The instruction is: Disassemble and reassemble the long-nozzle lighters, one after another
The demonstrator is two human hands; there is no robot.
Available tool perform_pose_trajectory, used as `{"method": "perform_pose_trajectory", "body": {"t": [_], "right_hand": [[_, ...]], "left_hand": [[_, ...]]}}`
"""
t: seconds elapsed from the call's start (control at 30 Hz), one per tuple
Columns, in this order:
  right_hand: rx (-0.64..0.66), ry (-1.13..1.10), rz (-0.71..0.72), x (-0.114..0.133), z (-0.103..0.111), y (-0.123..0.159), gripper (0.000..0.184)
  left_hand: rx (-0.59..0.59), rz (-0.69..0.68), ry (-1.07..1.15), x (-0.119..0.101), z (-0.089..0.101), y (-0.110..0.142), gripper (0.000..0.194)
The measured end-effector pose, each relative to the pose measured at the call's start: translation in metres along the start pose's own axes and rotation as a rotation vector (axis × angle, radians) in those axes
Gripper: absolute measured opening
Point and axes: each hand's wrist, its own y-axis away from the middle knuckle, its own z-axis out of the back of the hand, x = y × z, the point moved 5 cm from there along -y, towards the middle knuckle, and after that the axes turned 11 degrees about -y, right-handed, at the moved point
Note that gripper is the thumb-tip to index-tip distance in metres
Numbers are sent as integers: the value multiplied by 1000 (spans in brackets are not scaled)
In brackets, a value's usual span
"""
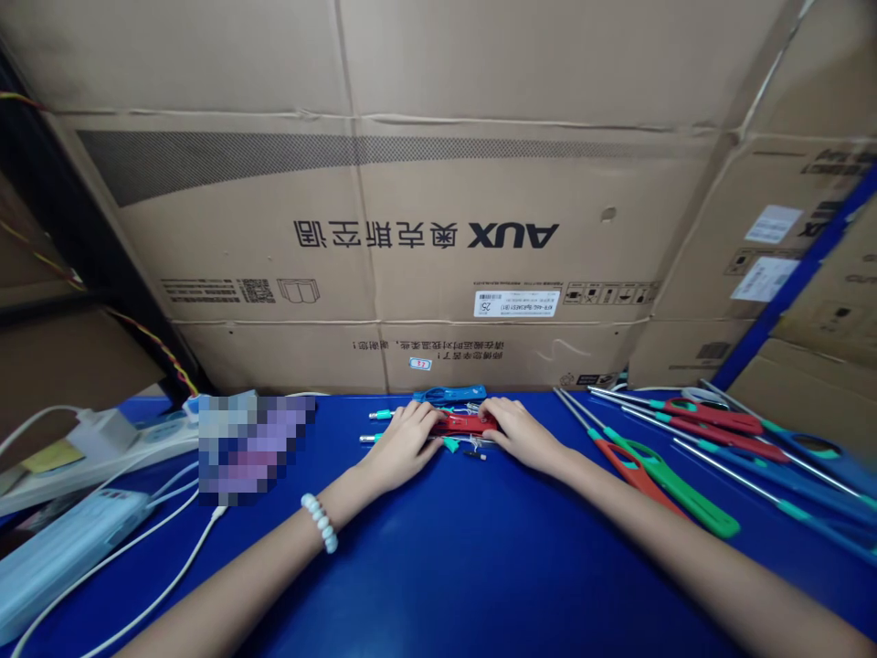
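A red long-neck lighter handle [470, 422] lies crosswise on the blue table, between my two hands. My left hand [409, 440] has its fingers closed round the handle's left end, with the thumb at the near side. My right hand [522, 433] grips the right end with bent fingers. Just behind is a blue lighter handle [452, 395]. Metal lighter tubes with teal collars [382, 415] stick out left of my left hand. A small black part [474, 454] lies in front of the red handle, near thin white wires. My fingers hide the handle's ends.
On the right lie several long-neck lighters, among them a green one [692, 489] and an orange one [634, 471]. A light-blue power bank [75, 557], white cables [182, 559] and a power strip [47, 484] occupy the left. A cardboard wall [425, 183] closes off the back.
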Motion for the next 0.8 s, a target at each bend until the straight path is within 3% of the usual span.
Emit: {"method": "perform_pose_trajectory", "body": {"t": [0.37, 0.8], "right_hand": [[39, -183, -5, -1, 0, 4, 20], [143, -273, -28, 36, 2, 47, 21]], "left_hand": [[65, -30, 49, 1, 2, 1, 13], [150, -116, 73, -36, 24, 49, 17]]}}
